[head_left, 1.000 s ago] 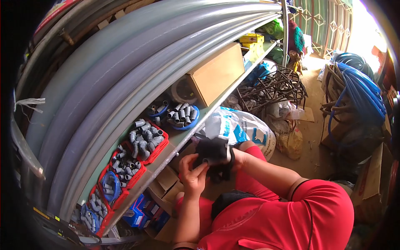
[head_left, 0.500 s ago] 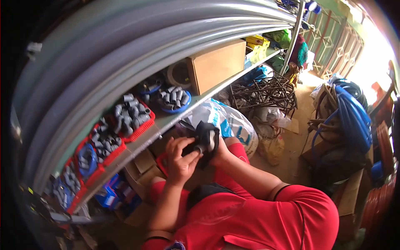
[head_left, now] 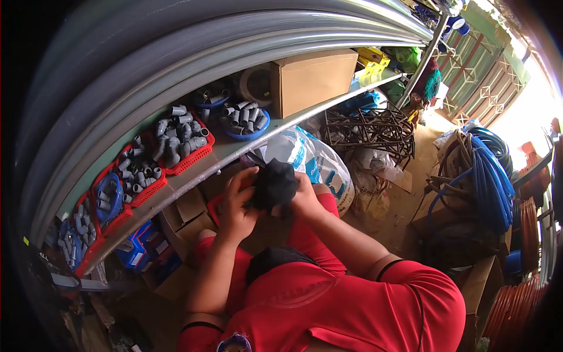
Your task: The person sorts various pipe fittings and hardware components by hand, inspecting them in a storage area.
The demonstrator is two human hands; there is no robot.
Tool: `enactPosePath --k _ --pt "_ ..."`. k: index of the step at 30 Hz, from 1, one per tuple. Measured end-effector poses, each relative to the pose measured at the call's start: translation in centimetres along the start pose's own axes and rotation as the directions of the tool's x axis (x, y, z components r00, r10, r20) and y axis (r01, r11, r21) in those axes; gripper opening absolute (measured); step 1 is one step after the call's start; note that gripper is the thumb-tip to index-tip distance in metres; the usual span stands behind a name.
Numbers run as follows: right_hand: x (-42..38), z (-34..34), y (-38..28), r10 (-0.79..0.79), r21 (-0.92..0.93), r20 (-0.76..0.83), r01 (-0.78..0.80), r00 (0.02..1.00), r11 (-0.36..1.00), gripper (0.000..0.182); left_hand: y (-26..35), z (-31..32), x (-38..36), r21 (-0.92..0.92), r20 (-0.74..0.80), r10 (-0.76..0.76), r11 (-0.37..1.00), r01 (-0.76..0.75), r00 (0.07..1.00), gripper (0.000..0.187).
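A black, rounded object point(head_left: 274, 185) is held up in front of my knees; its exact kind I cannot make out. My right hand point(head_left: 305, 198) grips its right side, with the fingers partly hidden behind it. Against the left side, my left hand point(head_left: 236, 206) curls its fingers and thumb around the edge. Just beyond the object stands a white and blue printed sack point(head_left: 319, 158), partly covered by the hands.
Along the shelf, red baskets point(head_left: 190, 158) and a blue bowl point(head_left: 249, 134) hold grey pipe fittings, beside a cardboard box point(head_left: 316, 79). Long grey pipes point(head_left: 234, 44) run above. Blue hose coils point(head_left: 491, 182) lie at right, and a dark metal frame heap point(head_left: 369, 132) sits behind.
The black object has turned, so the pale opening and the metallic piece seen earlier are now hidden. Both hands have shifted slightly left, and the left fingers have moved onto its upper left side.
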State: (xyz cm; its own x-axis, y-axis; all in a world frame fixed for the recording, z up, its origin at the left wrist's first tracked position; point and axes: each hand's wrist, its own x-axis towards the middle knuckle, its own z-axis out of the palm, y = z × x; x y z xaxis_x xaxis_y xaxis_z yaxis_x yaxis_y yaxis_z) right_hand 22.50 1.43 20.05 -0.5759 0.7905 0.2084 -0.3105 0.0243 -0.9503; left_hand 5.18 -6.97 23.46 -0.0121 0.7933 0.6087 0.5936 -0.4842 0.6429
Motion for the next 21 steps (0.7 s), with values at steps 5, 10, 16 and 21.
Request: enactPosePath --k 5,10,16,21 --pt "0.0 0.0 1.6 0.171 0.699 -0.091 -0.059 0.981 0.713 0.029 0.8 1.5 -1.3 0.161 -0.125 0.176 0.975 -0.155 0.977 0.017" --pt "-1.4 -0.3 2.1 0.164 0.457 0.062 -0.174 0.984 0.872 0.039 -0.9 1.6 -2.0 0.227 -0.060 0.191 0.958 -0.173 0.980 0.016" --pt "-0.7 -2.1 3.7 0.270 0.465 0.063 -0.268 0.961 0.844 0.031 -1.8 1.2 -2.2 -0.026 0.039 -0.022 0.999 0.023 0.999 0.015" --pt "-0.3 -1.6 4.8 0.091 0.239 -0.034 -0.080 0.995 0.968 0.033 -0.3 2.3 -2.1 -0.057 -0.032 -0.045 0.997 0.043 0.998 0.016"
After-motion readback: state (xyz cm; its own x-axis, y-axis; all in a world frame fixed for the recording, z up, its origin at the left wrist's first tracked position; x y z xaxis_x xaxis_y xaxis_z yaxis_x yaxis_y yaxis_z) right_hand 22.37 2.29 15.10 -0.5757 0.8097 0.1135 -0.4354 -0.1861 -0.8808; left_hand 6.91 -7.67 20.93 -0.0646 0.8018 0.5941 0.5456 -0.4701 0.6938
